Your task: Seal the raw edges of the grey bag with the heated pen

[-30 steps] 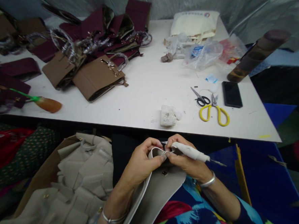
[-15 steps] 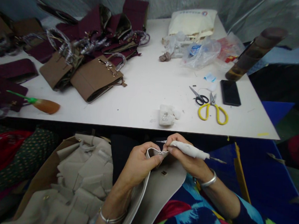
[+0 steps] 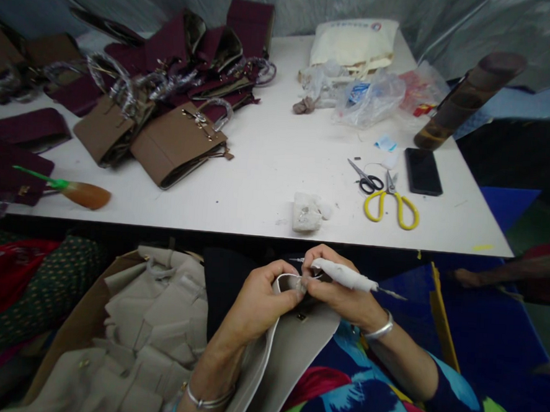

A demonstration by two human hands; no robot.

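On my lap lies a light grey bag piece (image 3: 289,350) with a small metal fitting. My left hand (image 3: 257,301) is closed, pinching the piece's curved top edge. My right hand (image 3: 339,294) is closed on a white-wrapped pointed tool (image 3: 348,276), its metal tip at the edge beside my left thumb. Both hands sit just below the front edge of the white table (image 3: 268,162). What lies between the fingertips is too small to make out.
On the table lie yellow scissors (image 3: 394,204), small black scissors (image 3: 367,180), a phone (image 3: 423,171), a white wad (image 3: 307,212), plastic bags (image 3: 370,94) and brown and maroon bags (image 3: 170,94). A box of grey pieces (image 3: 141,334) sits at my left. Someone's foot (image 3: 470,278) shows at right.
My right hand has shifted the tool slightly down against the piece's edge. A foot has come into view at the right.
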